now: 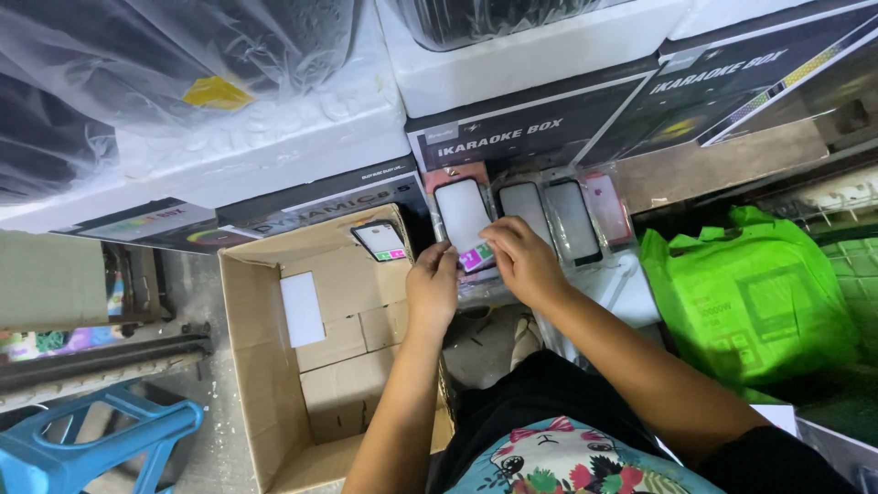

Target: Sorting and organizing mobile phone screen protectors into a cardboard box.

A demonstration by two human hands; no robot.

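I am pinching one screen protector with both my left hand and right hand, while one protector is lying at the box rim and three are waiting in the row.

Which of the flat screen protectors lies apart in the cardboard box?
The protector on the box's far corner, left of both hands. The others lie in a row by the right hand.

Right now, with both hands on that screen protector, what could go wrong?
1. Both hands, left hand and right hand, pinch the white phone-shaped screen protector by its lower end; it might slip or flex.
2. The row of clear-sleeved screen protectors lies just beside it, so a nudge could scatter them.
3. Another black-rimmed protector perches on the open brown cardboard box and could drop in.
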